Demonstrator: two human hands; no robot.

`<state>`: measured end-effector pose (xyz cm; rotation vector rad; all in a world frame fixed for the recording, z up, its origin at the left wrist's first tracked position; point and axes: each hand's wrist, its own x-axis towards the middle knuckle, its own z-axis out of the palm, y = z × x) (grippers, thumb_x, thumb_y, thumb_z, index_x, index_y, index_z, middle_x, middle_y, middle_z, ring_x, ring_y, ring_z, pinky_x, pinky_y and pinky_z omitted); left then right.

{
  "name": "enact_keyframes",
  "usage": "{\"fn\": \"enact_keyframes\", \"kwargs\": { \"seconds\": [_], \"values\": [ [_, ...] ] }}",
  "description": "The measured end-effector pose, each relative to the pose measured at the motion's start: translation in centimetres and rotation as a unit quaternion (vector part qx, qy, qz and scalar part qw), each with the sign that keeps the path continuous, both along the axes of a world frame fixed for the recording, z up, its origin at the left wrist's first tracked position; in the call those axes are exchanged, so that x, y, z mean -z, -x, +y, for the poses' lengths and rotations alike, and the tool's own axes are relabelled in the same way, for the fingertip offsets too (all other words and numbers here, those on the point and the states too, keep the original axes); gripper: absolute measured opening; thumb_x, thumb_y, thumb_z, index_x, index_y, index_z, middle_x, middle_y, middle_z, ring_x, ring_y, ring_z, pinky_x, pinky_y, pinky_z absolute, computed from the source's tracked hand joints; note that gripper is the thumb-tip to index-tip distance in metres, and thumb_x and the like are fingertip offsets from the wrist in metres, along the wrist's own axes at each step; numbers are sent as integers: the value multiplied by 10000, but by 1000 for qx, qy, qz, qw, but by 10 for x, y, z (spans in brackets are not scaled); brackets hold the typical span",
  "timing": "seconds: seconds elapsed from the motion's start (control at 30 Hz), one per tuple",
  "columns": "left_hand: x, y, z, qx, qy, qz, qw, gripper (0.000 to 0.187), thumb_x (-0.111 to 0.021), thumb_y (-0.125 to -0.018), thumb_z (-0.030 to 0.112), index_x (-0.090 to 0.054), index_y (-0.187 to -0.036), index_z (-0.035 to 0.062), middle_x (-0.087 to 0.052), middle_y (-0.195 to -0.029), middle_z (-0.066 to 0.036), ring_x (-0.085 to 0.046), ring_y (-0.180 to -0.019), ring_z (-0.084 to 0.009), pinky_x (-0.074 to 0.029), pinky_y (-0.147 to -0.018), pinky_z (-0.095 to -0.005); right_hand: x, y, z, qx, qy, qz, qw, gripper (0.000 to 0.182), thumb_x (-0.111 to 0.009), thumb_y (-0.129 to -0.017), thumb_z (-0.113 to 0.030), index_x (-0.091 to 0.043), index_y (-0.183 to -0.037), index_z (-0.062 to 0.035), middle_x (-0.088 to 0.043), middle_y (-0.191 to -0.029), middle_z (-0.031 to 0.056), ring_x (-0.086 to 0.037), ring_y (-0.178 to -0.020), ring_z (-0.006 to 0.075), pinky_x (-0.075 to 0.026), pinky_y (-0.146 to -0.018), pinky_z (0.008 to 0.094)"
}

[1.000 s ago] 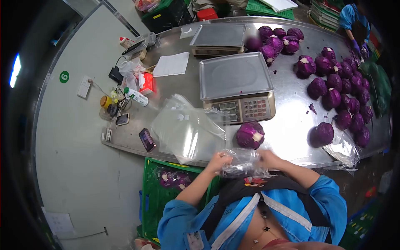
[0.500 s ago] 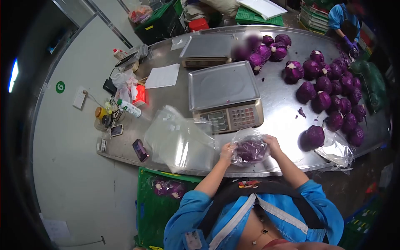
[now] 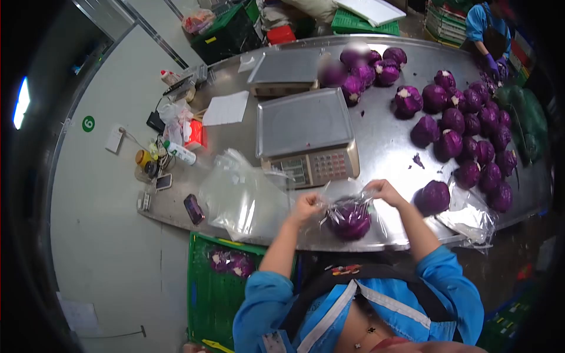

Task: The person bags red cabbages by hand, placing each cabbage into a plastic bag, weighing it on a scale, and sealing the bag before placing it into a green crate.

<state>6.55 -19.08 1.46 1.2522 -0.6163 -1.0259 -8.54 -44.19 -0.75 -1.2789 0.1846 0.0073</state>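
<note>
A purple cabbage (image 3: 351,222) in a clear plastic bag (image 3: 341,203) rests on the metal table near its front edge. My left hand (image 3: 308,206) pinches the bag's film on the left, while my right hand (image 3: 381,191) grips it on the upper right. Both hands are closed on the plastic, slightly above and apart from the cabbage. Just beyond them stands a weighing scale (image 3: 308,126) with a bare metal pan. A stack of clear flat bags (image 3: 235,194) lies left of my left hand. To the right of my right hand sits a loose cabbage (image 3: 434,197).
Many cabbages (image 3: 452,120) cover the table's right side, with more behind the scale. A second scale (image 3: 288,66) stands at the back. Phones (image 3: 193,209) and a bottle (image 3: 179,153) lie left. Below is a green crate (image 3: 197,282) with bagged cabbages. A co-worker (image 3: 487,35) stands far right.
My hands have moved up from the cabbage's sides to the bag's upper film, drawing it out. The cabbage now sits lower and shows more clearly. The whole view has shifted slightly.
</note>
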Motion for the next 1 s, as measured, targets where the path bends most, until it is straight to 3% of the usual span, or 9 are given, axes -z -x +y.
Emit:
{"fn": "enact_keyframes", "kwargs": {
  "seconds": [0.1, 0.17, 0.3, 0.37, 0.5, 0.57, 0.63, 0.7, 1.0],
  "values": [
    [-82, 8, 5, 62, -117, -366, 921, 130, -634, -698, 48, -601, -824, 52, -621, -759, -64, -596, -709, -166, -464, -635, -292, -99, 24, -8, -40, 412, -25, 910, 185, -712, -626, -62, -638, -793, -31, -638, -737, 70, -599, -681, 139, -467, -647, 265],
    [-88, 29, 27, 125, -51, -564, 815, 112, -661, -667, 76, -598, -758, 63, -589, -709, -78, -583, -687, -214, -456, -620, -306, -122, 52, 5, -62, 455, -16, 888, 162, -718, -633, -98, -639, -765, -46, -633, -702, 70, -602, -641, 156, -463, -613, 276],
    [-62, 99, 90, 167, -105, -421, 885, 73, -638, -707, 82, -568, -707, 62, -578, -678, -55, -579, -679, -189, -451, -596, -284, -98, 121, 65, -62, 514, 37, 855, 143, -643, -669, -105, -629, -804, -58, -603, -763, 98, -581, -738, 254, -456, -667, 338],
    [-30, 115, 112, 142, -153, 100, 973, 210, -650, -739, 113, -534, -868, -8, -517, -658, -4, -511, -683, -67, -424, -620, -221, -80, 149, 101, -64, 550, 36, 832, 170, -614, -660, -78, -618, -828, -47, -581, -785, 115, -560, -791, 271, -446, -695, 356],
    [76, 141, 110, -232, -168, -276, 917, 724, -747, -631, 271, -371, -1173, -27, -464, -883, -79, -471, -696, -134, -422, -664, -240, -82, 186, 144, -82, 588, -31, 804, 112, -606, -610, -58, -633, -716, -86, -563, -711, 70, -548, -732, 253, -440, -675, 357],
    [86, 146, 111, -167, -228, -251, 926, 828, -762, -609, 306, -316, -1224, -23, -483, -907, -94, -495, -706, -142, -428, -605, -261, -93, 201, 155, -72, 615, -40, 784, 122, -608, -568, -67, -636, -675, -118, -541, -668, 35, -536, -704, 222, -421, -638, 335],
    [63, 146, 107, -52, -221, 28, 973, 754, -740, -649, 280, -346, -1212, -28, -536, -805, -60, -518, -668, -123, -428, -566, -251, -107, 214, 165, -83, 650, 5, 755, 100, -605, -574, -94, -637, -663, -126, -540, -672, 26, -534, -718, 209, -418, -651, 332],
    [59, 148, 110, 39, -257, 106, 960, 379, -669, -743, 222, -549, -1019, -8, -590, -808, -45, -515, -641, -74, -409, -554, -222, -115, 219, 174, -84, 652, 25, 753, 53, -616, -611, -132, -635, -657, -111, -552, -663, 33, -546, -695, 225, -425, -644, 351],
    [44, 181, 139, 112, -178, 150, 966, 219, -487, -870, 179, -574, -993, 20, -609, -907, -38, -568, -770, -95, -450, -667, -225, -76, 159, 253, 169, 551, -11, 817, 94, -659, -668, -177, -643, -700, -89, -543, -623, 58, -557, -623, 241, -435, -551, 348]
  ]
}}
